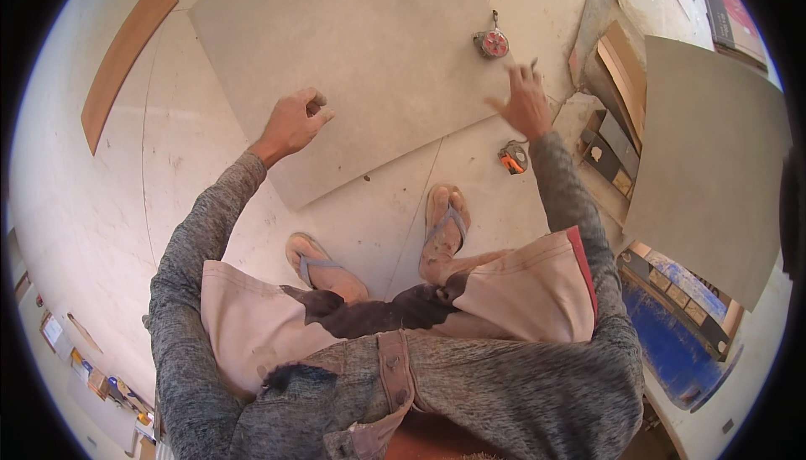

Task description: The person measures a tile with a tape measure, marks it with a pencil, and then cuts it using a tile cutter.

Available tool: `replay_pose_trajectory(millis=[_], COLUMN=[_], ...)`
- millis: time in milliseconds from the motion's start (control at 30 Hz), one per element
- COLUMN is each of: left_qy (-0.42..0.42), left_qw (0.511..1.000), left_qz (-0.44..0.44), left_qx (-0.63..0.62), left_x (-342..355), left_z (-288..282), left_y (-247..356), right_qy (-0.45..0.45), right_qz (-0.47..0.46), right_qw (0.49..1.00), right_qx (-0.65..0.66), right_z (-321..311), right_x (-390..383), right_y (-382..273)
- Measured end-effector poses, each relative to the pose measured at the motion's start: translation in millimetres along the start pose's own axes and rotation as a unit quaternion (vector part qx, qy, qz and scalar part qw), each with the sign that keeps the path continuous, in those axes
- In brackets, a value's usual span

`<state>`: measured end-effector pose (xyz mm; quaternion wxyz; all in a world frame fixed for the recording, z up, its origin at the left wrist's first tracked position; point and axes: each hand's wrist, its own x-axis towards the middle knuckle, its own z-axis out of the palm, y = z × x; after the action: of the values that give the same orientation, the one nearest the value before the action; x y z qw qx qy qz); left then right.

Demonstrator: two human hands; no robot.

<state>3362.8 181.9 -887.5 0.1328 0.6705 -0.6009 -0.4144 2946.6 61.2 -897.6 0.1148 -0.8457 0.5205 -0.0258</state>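
A large grey square tile [361, 65] lies on the floor in front of my feet. Above its left part hovers my left hand [294, 124], its fingers loosely curled, the thumb held apart, nothing visible in it. My right hand [525, 103] is by the tile's right corner with fingers spread; a small dark bit shows at its fingertips, too blurred to name. Just beyond that hand, a round gadget with a red patterned face [491, 43] rests at the tile's right edge. An orange and black tape measure [513, 158] sits on the floor nearer to me.
At the right, another large grey tile [705, 158] leans over broken pieces and cardboard [617, 137]. A scuffed blue object [672, 342] lies nearer, at lower right. A curved brown strip [130, 57] lies on the far left floor. My sandalled feet [443, 225] stand close to the tile's near edge.
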Motion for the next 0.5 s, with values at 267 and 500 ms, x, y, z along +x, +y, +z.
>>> replay_pose_trajectory(millis=[267,500], left_qy=[0.025,0.011], left_qw=[0.998,0.996], left_qz=[0.006,-0.039], left_qx=[-0.064,-0.082], left_x=[-12,-28], left_z=[5,2], left_y=[8,-3], right_qy=[-0.068,0.039], right_qz=[0.023,0.152], right_qw=[0.997,0.974], right_qx=[0.032,0.162], right_z=[20,-13], right_x=[98,113], right_y=[19,32])
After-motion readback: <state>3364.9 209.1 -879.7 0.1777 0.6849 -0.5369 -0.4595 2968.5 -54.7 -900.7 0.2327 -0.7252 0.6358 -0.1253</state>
